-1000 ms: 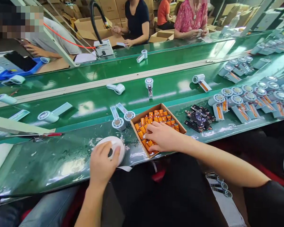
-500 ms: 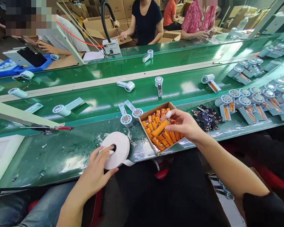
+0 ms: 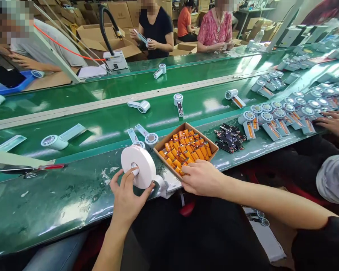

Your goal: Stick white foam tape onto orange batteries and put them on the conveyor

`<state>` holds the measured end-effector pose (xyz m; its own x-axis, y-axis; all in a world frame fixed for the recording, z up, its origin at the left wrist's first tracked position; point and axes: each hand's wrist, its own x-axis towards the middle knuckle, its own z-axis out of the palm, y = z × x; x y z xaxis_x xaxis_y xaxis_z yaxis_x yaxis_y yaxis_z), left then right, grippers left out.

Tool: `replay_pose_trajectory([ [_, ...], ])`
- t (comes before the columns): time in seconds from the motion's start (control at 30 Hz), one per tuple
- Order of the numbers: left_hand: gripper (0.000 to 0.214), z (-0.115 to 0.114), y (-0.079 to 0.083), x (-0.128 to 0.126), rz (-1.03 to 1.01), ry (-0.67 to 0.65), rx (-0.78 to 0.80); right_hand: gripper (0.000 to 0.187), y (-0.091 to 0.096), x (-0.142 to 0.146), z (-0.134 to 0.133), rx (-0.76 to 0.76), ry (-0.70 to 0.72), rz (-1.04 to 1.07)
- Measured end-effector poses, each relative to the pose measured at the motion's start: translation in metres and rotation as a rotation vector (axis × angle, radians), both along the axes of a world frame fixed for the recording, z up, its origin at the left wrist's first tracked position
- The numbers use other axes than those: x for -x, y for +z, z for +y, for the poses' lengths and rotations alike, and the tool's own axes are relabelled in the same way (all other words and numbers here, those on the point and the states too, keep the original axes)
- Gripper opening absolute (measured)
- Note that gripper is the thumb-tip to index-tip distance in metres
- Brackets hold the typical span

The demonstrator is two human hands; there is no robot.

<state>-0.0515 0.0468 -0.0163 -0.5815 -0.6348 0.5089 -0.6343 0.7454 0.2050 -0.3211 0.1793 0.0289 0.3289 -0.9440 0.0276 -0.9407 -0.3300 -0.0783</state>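
— Hands doing what?
— Left hand [image 3: 127, 195] grips the upright tape roll [image 3: 138, 166] on the counter [image 3: 59, 195], finger in its core. Right hand [image 3: 202, 177] pinches the strip by the battery box [image 3: 186, 148].

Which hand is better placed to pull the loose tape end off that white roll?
Probably the right hand: it rests beside the loose tape end, while the left hand grips the white tape roll upright, a finger in its core.
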Motion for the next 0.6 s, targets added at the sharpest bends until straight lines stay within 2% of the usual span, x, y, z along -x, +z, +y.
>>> replay_pose_trajectory([
  [0.13,0.054,-0.001,-0.005,-0.015,0.014,-0.037,0.022,0.024,0.004,0.058,0.026,0.01,0.071,0.045],
  [0.23,0.054,0.004,-0.001,-0.027,0.037,-0.048,0.057,0.03,0.0,0.096,0.051,0.038,-0.018,0.0],
  [0.3,0.055,0.011,0.006,-0.028,0.041,-0.061,0.085,0.026,-0.001,0.107,0.063,0.057,-0.127,-0.193],
  [0.37,0.055,0.018,0.015,-0.021,0.017,-0.087,0.104,0.022,0.001,0.102,0.068,0.103,-0.284,-0.535],
  [0.47,0.045,0.029,0.03,0.0,-0.035,-0.157,0.135,0.047,0.012,0.066,0.062,0.089,-0.467,-0.999],
  [0.5,0.042,0.032,0.035,0.008,-0.041,-0.179,0.15,0.054,0.015,0.05,0.058,0.016,-0.474,-1.081],
  [0.53,0.04,0.034,0.039,0.014,-0.036,-0.194,0.168,0.054,0.018,0.033,0.052,-0.086,-0.458,-1.125],
  [0.6,0.041,0.036,0.045,0.023,-0.006,-0.189,0.182,0.033,0.015,0.002,0.042,-0.288,-0.392,-1.141],
])
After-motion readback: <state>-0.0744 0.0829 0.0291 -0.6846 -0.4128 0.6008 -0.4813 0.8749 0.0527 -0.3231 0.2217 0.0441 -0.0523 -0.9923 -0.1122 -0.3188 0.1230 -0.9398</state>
